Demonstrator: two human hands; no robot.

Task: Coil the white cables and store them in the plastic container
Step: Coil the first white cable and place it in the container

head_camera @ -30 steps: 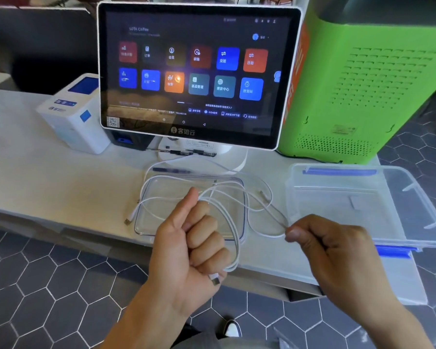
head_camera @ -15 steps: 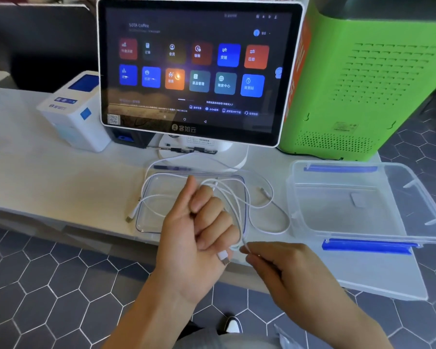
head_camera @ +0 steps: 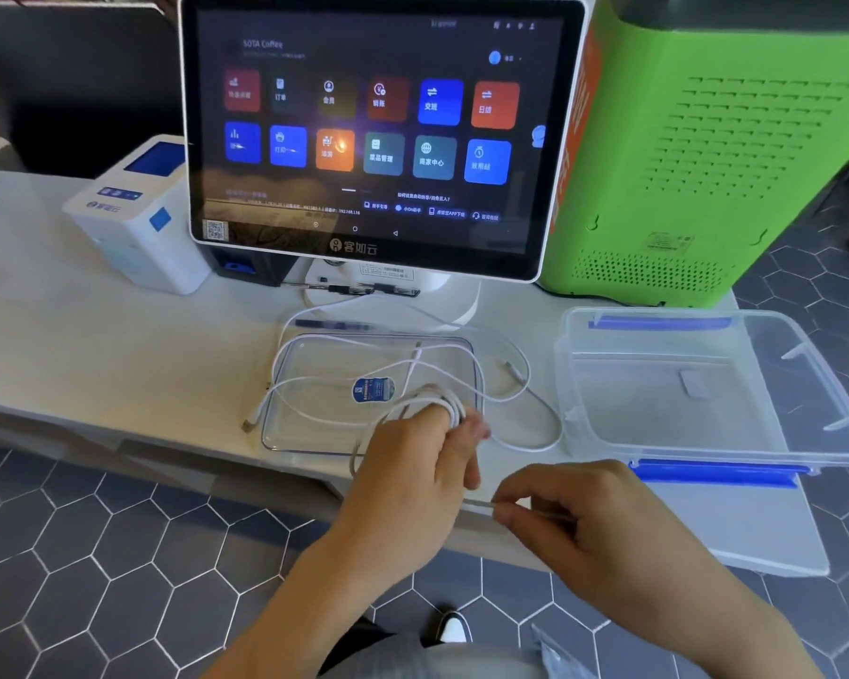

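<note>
White cables [head_camera: 525, 436] lie in loose loops on the counter, over and around a clear plastic container [head_camera: 314, 433] with a blue sticker. My left hand [head_camera: 412, 463] is palm down at the container's near right corner, with several turns of white cable wound around its fingers. My right hand [head_camera: 584, 521] is just in front of the counter edge, pinching the end of that cable between thumb and fingers. A connector end [head_camera: 248, 423] rests left of the container.
A clear lid with blue clips [head_camera: 707, 384] lies to the right. Behind stand a touchscreen terminal [head_camera: 373, 134], a white receipt printer [head_camera: 133, 223] and a green machine [head_camera: 716, 149]. A pen [head_camera: 334, 325] lies before the terminal's base. The hexagon-tiled floor is below.
My left hand turned palm down and moved forward over the container's corner, the cable now wrapped around its fingers. My right hand swung from the right to below the left, following the cable to its end.
</note>
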